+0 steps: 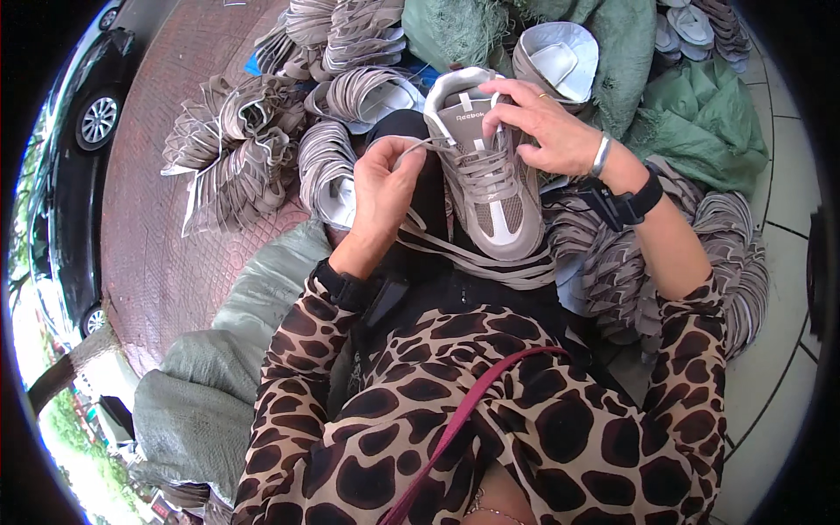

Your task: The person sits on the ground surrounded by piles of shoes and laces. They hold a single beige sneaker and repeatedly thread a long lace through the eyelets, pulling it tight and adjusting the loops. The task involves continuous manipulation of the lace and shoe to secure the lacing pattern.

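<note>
A grey-brown sneaker upper [495, 188] with white trim rests on my lap, toe toward me. Its shoelace [492, 168] criss-crosses the front below the tongue. My left hand [385, 185], left of the upper, is closed in a pinch on a lace end that runs to the upper's left eyelets. With curled fingers, my right hand [551, 131] grips the upper's right side by the collar and top eyelets; its fingertips are partly hidden. Several loose laces [472, 259] lie across my thighs beneath the toe.
Stacked shoe uppers [236, 144] stand at the left, with another pile [634, 280] by my right arm. Nested uppers [560, 61] sit beyond the sneaker. Green woven sacks [700, 127] lie at the far right, and a grey-green sack [210, 385] beside my left arm.
</note>
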Available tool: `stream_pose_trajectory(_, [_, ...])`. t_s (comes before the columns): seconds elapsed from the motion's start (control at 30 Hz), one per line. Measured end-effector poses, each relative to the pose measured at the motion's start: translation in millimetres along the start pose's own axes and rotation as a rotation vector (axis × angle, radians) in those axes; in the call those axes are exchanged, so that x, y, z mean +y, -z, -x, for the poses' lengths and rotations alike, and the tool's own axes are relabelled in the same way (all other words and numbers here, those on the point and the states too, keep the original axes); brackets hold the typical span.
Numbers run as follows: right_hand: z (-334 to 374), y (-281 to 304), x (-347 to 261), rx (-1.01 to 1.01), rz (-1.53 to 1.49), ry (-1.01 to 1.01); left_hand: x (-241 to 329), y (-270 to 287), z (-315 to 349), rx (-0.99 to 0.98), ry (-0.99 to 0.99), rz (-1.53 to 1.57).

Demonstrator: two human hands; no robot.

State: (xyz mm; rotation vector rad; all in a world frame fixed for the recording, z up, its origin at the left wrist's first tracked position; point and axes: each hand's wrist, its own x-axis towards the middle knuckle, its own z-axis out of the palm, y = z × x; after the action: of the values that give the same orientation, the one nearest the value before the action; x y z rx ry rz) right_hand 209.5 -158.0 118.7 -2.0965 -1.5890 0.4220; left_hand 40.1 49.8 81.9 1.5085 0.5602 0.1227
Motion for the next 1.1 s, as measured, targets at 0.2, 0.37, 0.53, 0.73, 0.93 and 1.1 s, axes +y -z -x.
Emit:
stream_pose_trajectory(0.2, [-4.1, -8.5, -3.4, 0.174, 0.020, 0.024, 7.8, -4.6, -8.8, 0.065, -0.350, -0.378])
stream_pose_trajectory(0.37, [-11.6, -6.7, -4.6, 0.126, -0.017, 0.037, 20.1, 8.4, -16.2, -0.154, -0.379, -0.770])
stream_pose_trajectory(0.53, [-14.8, -1.8, -5.3, 0.017, 0.017, -0.041, 28.9, 11.7, -25.9, -0.130, -0.532, -0.739])
stream_pose_trajectory(0.73, [-20.0, 0.6, -8.9, -0.099, 0.147, -0.079, 31.8, -3.5, -27.0, 0.014, -0.616, -0.642])
stream_pose_trajectory(0.93, [-32.6, 7.6, -11.1, -0.259, 0.158, -0.155, 29.2, -9.8, -9.1, -0.228, -0.505, -0.747])
stream_pose_trajectory(1.1, [-35.6, 13.0, -8.8, -0.369, 0.162, -0.185, 17.9, -16.1, -4.2, -0.183, -0.694, -0.946])
